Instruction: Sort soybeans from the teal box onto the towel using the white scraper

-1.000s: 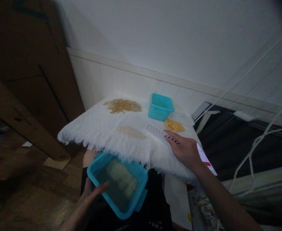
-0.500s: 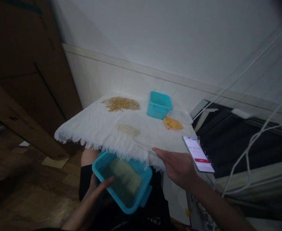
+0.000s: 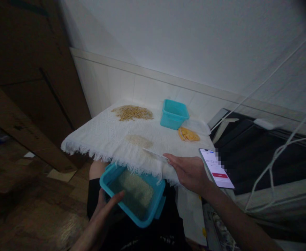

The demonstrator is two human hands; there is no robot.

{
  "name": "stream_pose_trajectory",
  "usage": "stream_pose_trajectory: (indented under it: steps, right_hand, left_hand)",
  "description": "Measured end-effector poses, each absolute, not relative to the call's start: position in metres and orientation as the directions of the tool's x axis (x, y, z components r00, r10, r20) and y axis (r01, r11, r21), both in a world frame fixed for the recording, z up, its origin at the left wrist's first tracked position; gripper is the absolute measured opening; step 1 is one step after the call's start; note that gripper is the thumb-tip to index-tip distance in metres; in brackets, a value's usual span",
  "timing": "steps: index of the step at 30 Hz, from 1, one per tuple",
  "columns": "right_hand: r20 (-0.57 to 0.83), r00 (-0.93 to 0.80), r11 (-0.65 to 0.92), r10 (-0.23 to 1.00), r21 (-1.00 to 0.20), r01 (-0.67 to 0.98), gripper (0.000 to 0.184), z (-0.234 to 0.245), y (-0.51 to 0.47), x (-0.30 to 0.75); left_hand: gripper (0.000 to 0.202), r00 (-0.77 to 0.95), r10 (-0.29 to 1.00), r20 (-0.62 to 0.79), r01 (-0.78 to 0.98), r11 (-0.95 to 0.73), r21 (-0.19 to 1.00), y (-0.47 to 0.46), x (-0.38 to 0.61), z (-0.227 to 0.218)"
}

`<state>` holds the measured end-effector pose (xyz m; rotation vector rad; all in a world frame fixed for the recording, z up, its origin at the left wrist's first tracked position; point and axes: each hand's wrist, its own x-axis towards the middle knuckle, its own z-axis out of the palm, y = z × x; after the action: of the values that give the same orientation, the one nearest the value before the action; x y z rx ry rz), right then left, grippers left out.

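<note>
My left hand (image 3: 107,205) grips the near left rim of a teal plastic container (image 3: 145,223), its thumb over the inside edge. Pale grains that look like rice (image 3: 136,188) lie in that container, which is tilted below the cloth's fringed front edge. A thin, flat white piece, perhaps a card (image 3: 155,154), is pinched in my right hand (image 3: 188,172) and seen nearly edge-on. Its tip lies just in front of a small pile of pale grains (image 3: 139,141) on the white cloth (image 3: 100,130). Farther back is a heap of yellowish beans (image 3: 133,112).
A second teal container (image 3: 172,118) stands by the wall, with a clear lid (image 3: 198,126) and a crumpled yellow cloth (image 3: 188,134) beside it. A lit phone (image 3: 217,169) lies at the right edge. White cables (image 3: 269,164) hang at right; cardboard (image 3: 32,97) stands at left.
My right hand has moved slightly up and away from me, bringing the white piece nearer the pale pile. My left hand and its container stay nearly in place.
</note>
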<state>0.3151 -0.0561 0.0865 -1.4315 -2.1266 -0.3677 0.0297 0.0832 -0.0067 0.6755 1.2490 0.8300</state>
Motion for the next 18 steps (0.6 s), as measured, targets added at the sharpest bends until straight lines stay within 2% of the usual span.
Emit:
stream_pose_trajectory:
  steps: [2, 8, 11, 14, 18]
  right_hand:
    - [0.551, -0.296, 0.4, 0.78, -0.075, 0.913, 0.042, 0.084, -0.049, 0.312]
    - [0.535, -0.353, 0.465, 0.767, -0.087, 0.881, 0.046, 0.08, -0.045, 0.3]
    - [0.585, -0.374, 0.535, 0.72, -0.124, 0.836, 0.044, 0.085, -0.053, 0.288]
    - [0.628, -0.419, 0.605, 0.655, -0.105, 0.789, 0.044, 0.091, -0.063, 0.274]
    - [0.611, -0.459, 0.636, 0.645, -0.096, 0.765, 0.051, 0.095, -0.075, 0.259]
  left_hand:
    - [0.077, 0.117, 0.776, -0.62, -0.214, 0.63, 0.747, 0.071, 0.029, -0.009]
    - [0.107, 0.075, 0.741, -0.668, -0.215, 0.666, 0.714, 0.003, 0.02, -0.018]
    - [0.106, 0.058, 0.728, -0.683, -0.193, 0.68, 0.708, -0.016, 0.017, -0.014]
    - [0.1, 0.067, 0.721, -0.689, -0.172, 0.689, 0.704, -0.021, 0.019, -0.005]
    - [0.1, 0.11, 0.746, -0.657, -0.207, 0.663, 0.719, -0.023, 0.021, 0.002]
